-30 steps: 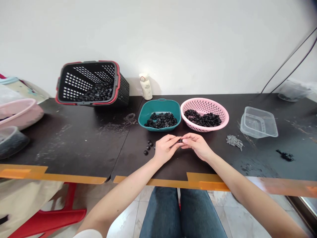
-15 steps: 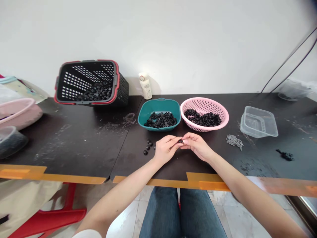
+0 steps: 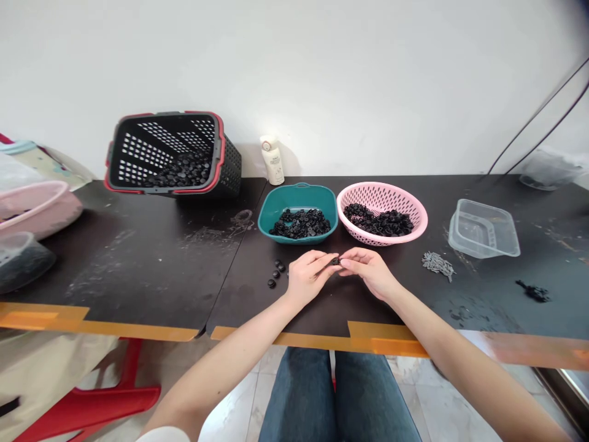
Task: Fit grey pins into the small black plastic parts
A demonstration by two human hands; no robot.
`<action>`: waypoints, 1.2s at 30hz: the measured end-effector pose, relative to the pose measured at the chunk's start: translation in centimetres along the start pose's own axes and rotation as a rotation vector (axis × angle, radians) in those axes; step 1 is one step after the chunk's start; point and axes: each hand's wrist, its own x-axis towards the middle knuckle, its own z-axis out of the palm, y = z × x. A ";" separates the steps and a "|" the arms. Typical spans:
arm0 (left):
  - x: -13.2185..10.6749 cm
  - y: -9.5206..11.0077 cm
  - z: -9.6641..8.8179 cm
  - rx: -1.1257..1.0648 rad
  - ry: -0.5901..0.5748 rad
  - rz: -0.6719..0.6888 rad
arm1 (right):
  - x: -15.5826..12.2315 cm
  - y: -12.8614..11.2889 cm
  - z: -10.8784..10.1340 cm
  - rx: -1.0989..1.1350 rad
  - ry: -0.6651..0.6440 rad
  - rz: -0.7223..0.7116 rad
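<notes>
My left hand [image 3: 309,276] and my right hand [image 3: 368,270] meet fingertip to fingertip over the black table [image 3: 151,270], both pinched on one small black part [image 3: 335,261]. Several loose black round parts [image 3: 276,273] lie on the table just left of my left hand. Behind my hands stand a teal bowl [image 3: 298,207] and a pink perforated basket [image 3: 381,209], each holding a heap of small black parts. A small pile of grey pins [image 3: 437,264] lies to the right of my right hand.
A black crate with a red rim [image 3: 170,153], tipped on its side, holds black parts at the back left. A white bottle [image 3: 275,161] stands by the wall. A clear plastic tray [image 3: 484,229] sits at the right. Pink and clear bowls [image 3: 32,209] sit at the far left.
</notes>
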 end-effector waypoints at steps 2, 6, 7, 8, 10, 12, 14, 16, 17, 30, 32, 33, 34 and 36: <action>0.0 0.0 0.0 0.001 0.003 0.003 | 0.0 -0.1 0.1 0.027 -0.001 0.026; 0.0 0.0 0.0 0.000 -0.008 0.009 | -0.1 -0.2 0.2 0.080 -0.007 0.070; 0.0 0.0 0.0 -0.004 -0.012 0.009 | -0.1 -0.2 0.2 0.090 -0.008 0.077; 0.0 0.0 0.0 -0.008 -0.016 0.008 | -0.1 -0.2 0.2 0.098 -0.009 0.084; 0.0 0.0 0.0 -0.013 -0.020 0.005 | -0.1 -0.2 0.2 0.115 -0.016 0.099; 0.0 -0.1 0.1 -0.013 -0.018 0.004 | 0.0 -0.1 0.1 0.136 -0.033 0.122; -0.1 -0.1 0.1 -0.008 -0.015 0.007 | 0.0 -0.1 0.0 0.162 -0.054 0.147; -0.1 -0.1 0.1 -0.001 -0.011 0.016 | 0.0 0.0 0.0 0.188 -0.074 0.170; -0.1 -0.1 0.1 0.003 -0.009 0.023 | 0.0 0.0 0.0 0.200 -0.083 0.179; 0.0 0.0 0.0 0.025 0.022 0.079 | -0.1 -0.2 0.2 0.184 -0.122 0.139; 0.0 0.0 -0.1 0.015 0.028 0.086 | -0.2 -0.2 0.3 0.177 -0.108 0.128; 0.0 0.0 -0.1 0.011 0.031 0.088 | -0.2 -0.3 0.3 0.176 -0.096 0.122; 0.0 0.0 -0.1 0.010 0.033 0.090 | -0.2 -0.3 0.3 0.176 -0.085 0.117; 0.0 -0.1 -0.1 0.013 0.038 0.092 | -0.2 -0.3 0.3 0.174 -0.070 0.107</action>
